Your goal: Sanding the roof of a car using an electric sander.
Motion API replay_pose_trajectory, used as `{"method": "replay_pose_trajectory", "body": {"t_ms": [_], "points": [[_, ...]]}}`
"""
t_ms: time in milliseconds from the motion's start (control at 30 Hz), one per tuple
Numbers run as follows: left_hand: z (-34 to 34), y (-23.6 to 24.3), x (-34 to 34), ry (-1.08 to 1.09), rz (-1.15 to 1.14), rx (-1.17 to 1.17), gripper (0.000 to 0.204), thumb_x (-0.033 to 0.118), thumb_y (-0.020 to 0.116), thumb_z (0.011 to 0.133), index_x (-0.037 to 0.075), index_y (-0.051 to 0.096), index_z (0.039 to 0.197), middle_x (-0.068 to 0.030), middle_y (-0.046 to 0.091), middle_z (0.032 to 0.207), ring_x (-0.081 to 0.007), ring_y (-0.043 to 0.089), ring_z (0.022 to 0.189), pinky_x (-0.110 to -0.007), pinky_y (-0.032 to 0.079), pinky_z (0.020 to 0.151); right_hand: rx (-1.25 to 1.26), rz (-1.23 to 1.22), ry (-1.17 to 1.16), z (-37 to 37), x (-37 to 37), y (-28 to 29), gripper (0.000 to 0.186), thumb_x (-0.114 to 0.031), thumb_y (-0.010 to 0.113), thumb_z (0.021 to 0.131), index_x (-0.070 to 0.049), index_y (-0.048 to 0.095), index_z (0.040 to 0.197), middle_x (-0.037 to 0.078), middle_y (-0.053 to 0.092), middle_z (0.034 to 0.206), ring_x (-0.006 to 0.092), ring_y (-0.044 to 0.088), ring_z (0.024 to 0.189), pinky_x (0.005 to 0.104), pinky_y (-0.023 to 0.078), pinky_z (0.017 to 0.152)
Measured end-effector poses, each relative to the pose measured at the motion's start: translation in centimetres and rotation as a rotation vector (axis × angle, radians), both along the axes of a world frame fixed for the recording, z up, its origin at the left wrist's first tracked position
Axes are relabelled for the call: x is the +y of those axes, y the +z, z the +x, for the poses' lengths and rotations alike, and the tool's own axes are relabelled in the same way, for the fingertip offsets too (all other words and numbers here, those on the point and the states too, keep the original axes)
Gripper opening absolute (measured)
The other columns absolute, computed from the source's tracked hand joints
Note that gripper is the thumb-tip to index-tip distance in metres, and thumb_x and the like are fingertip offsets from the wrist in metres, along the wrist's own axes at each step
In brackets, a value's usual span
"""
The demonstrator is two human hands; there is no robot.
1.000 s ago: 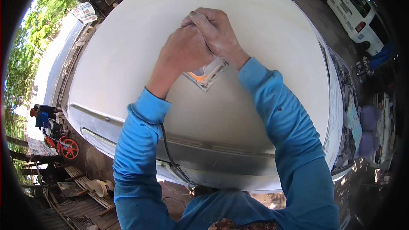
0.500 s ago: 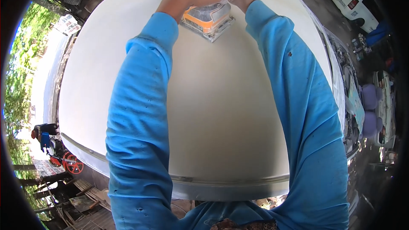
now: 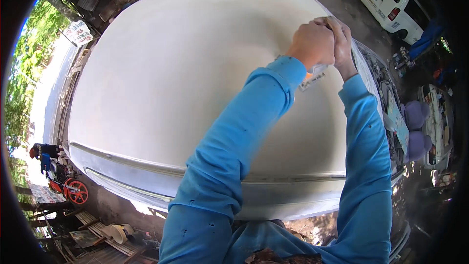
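An orange and grey power sander (image 3: 309,77) with a square pad rests on the broad white roof panel (image 3: 166,78) of a vehicle, near its far right side. My left hand (image 3: 311,44) is closed over the top of it and hides most of its body. Pressed up against that hand, my right hand (image 3: 344,49) is closed around the sander's right side. Only a small orange part and an edge of the pad show below my left wrist. Both arms are stretched forward in blue sleeves.
A grey trim rail (image 3: 293,179) runs along the roof's near edge. To the right stand purple seats (image 3: 416,129) and a white van (image 3: 388,2) farther off. At left are a person (image 3: 44,151) and a motorcycle with red wheels (image 3: 76,192); a bucket (image 3: 118,233) sits lower left.
Both hands have moved right and nearer with the sander, from the far middle of the roof to its right side. More of the roof's far edge now shows.
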State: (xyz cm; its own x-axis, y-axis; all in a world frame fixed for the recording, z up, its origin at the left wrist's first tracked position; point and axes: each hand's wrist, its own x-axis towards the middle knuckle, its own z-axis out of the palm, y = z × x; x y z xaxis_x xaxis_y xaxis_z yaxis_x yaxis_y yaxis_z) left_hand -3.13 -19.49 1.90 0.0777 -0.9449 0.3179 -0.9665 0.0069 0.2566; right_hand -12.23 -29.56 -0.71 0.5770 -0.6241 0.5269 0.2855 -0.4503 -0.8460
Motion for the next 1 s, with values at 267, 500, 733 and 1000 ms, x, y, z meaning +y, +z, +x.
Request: {"method": "replay_pose_trajectory", "body": {"t_ms": [267, 500, 733, 1000], "points": [[-4.0, -0.4, 8.0, -0.146, -0.079, 0.047, 0.022, 0.015, 0.069, 0.062, 0.003, 0.072, 0.08, -0.0167, 0.071, 0.08, -0.0316, 0.07, 0.075, -0.041, 0.056, 0.067, -0.024, 0.012, -0.045, -4.8, 9.7, 0.2, 0.038, -0.024, 0.047, 0.101, 0.006, 0.068, 0.093, 0.012, 0.07, 0.089, 0.0167, 0.063, 0.082, 0.0308, 0.05, 0.08], [1.3, -1.9, 17.6, -0.123, -0.308, 0.136, 0.02, 0.013, 0.071, 0.065, 0.0, 0.068, 0.08, -0.0178, 0.068, 0.073, -0.034, 0.067, 0.067, -0.043, 0.055, 0.061, 0.016, -0.029, 0.062, 1.3, 18.6, 0.5, 0.035, -0.022, 0.049, 0.101, 0.006, 0.068, 0.091, 0.011, 0.07, 0.087, 0.0166, 0.062, 0.082, 0.0304, 0.049, 0.079], [11.9, -1.1, 21.0, 0.104, -0.133, 0.022, 0.019, 0.011, 0.07, 0.067, -0.003, 0.064, 0.079, -0.0185, 0.067, 0.072, -0.0386, 0.065, 0.068, -0.046, 0.053, 0.059, -0.081, -0.068, 0.288, 14.2, 19.8, -0.1, 0.032, -0.022, 0.053, 0.096, 0.003, 0.069, 0.084, 0.01, 0.069, 0.078, 0.0148, 0.063, 0.074, 0.0313, 0.051, 0.07], [25.9, -0.9, 14.5, 0.159, -0.121, -0.096, 0.034, 0.026, 0.071, 0.068, -0.001, 0.073, 0.089, -0.0219, 0.071, 0.091, -0.0371, 0.068, 0.086, -0.043, 0.055, 0.078, -0.045, -0.112, 0.398, 29.1, 12.2, -0.8, 0.032, -0.026, 0.054, 0.097, 0.001, 0.07, 0.09, 0.008, 0.069, 0.086, 0.0163, 0.063, 0.081, 0.0314, 0.051, 0.075]]}}
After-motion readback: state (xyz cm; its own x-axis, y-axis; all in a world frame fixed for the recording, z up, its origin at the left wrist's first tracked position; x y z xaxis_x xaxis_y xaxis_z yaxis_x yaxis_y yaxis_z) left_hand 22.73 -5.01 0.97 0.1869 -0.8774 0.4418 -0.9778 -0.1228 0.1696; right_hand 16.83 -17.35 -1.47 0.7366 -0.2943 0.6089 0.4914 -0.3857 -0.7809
